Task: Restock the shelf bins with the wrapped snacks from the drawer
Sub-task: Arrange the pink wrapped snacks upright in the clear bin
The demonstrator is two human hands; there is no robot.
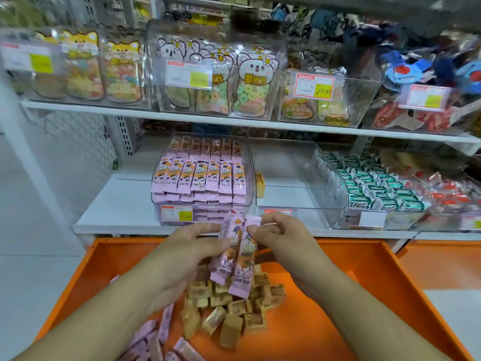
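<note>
Nearest me, loose pink-wrapped snack bars (153, 340) and tan wrapped cubes (229, 308) lie in the open orange drawer (364, 269). Above them my left hand (187, 254) and right hand (283, 238) together pinch two long pink wrapped snack bars (235, 254), held upright. Beyond, the clear plastic shelf bin (201, 178) holds matching pink bars in rows; the clear bin beside it (294, 175) holds one tan cube.

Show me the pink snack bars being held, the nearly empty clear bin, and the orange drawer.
pink snack bars (235, 259), head view, on the wrapper fronts
nearly empty clear bin (299, 208), head view, front wall
orange drawer (364, 259), head view, bare floor
</note>
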